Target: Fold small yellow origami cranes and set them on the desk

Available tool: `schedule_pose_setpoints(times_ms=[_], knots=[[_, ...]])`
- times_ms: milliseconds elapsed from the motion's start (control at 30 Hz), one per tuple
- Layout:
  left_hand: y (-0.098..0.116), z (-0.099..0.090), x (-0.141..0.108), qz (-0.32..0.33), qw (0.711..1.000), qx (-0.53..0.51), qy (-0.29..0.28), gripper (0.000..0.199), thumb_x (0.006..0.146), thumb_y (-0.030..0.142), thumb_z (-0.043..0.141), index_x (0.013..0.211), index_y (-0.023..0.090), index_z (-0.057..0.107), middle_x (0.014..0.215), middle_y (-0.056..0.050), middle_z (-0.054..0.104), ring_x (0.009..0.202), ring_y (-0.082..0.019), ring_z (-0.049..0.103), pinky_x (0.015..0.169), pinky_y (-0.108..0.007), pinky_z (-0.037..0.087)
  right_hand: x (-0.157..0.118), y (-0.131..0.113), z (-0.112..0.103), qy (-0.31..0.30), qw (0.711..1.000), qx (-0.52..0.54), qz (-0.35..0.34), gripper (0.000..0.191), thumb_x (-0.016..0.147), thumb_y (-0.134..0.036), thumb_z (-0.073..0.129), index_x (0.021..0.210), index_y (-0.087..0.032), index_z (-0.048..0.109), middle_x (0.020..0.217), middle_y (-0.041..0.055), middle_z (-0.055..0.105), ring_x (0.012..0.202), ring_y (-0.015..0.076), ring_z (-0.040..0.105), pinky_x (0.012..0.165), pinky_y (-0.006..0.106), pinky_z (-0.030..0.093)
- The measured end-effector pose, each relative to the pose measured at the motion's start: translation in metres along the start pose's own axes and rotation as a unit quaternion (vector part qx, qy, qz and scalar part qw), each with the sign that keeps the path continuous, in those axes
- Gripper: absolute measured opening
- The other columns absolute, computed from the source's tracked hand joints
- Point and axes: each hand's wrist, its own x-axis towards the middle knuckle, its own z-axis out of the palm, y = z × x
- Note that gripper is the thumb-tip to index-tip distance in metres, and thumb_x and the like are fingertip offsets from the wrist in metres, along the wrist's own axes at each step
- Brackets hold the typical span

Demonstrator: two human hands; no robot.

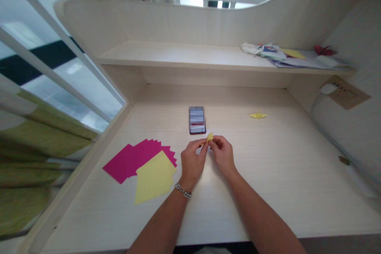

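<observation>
A small piece of folded yellow paper (210, 136) is pinched between my two hands, just in front of the phone. My left hand (193, 159), with a chain bracelet (182, 191) at the wrist, grips its left side between thumb and fingers. From the right, my right hand (223, 154) holds it the same way, fingertips close to the left ones. The lower part of the paper is hidden by my fingers. Farther right on the desk lies a yellow folded-paper figure (258, 115) with two pointed ends.
Magenta paper sheets (125, 162) lie fanned out at the left, with yellow sheets (154, 178) overlapping them. A phone (197, 120) rests beyond my hands. Papers (293, 58) are piled on the shelf (178, 53). A cable (315, 115) hangs from the wall socket (345, 92).
</observation>
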Motion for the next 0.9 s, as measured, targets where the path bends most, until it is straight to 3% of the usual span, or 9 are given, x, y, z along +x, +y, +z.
schedule_pose_setpoints(times_ms=[300, 567, 900], knots=[[-0.006, -0.002, 0.005, -0.065, 0.997, -0.042, -0.017, 0.021, 0.079, 0.031, 0.062, 0.094, 0.02, 0.07, 0.09, -0.005, 0.072, 0.079, -0.018, 0.067, 0.076, -0.031, 0.052, -0.006, -0.007, 0.0, -0.009, 0.997, -0.073, -0.029, 0.017, 0.08, -0.026, 0.056, 0.092, -0.019, 0.064, 0.089, 0.0048, 0.069, 0.08, 0.0181, 0.064, 0.072, 0.029, 0.049], [-0.019, -0.003, 0.013, -0.121, 0.989, -0.077, -0.028, 0.018, 0.072, 0.029, 0.067, 0.083, 0.015, 0.072, 0.088, -0.009, 0.071, 0.079, -0.019, 0.066, 0.074, -0.031, 0.053, -0.001, -0.003, -0.005, -0.063, 0.996, -0.063, -0.011, 0.015, 0.078, -0.024, 0.057, 0.091, -0.018, 0.063, 0.083, 0.0038, 0.069, 0.076, 0.0175, 0.065, 0.07, 0.029, 0.05], [-0.022, -0.001, 0.014, -0.14, 0.981, -0.13, -0.044, 0.024, 0.072, 0.026, 0.067, 0.093, 0.015, 0.069, 0.084, -0.008, 0.072, 0.075, -0.019, 0.067, 0.073, -0.031, 0.051, -0.001, -0.001, -0.006, -0.067, 0.997, -0.042, 0.011, 0.013, 0.076, -0.024, 0.058, 0.088, -0.019, 0.062, 0.082, 0.0033, 0.068, 0.075, 0.0167, 0.064, 0.069, 0.027, 0.049]])
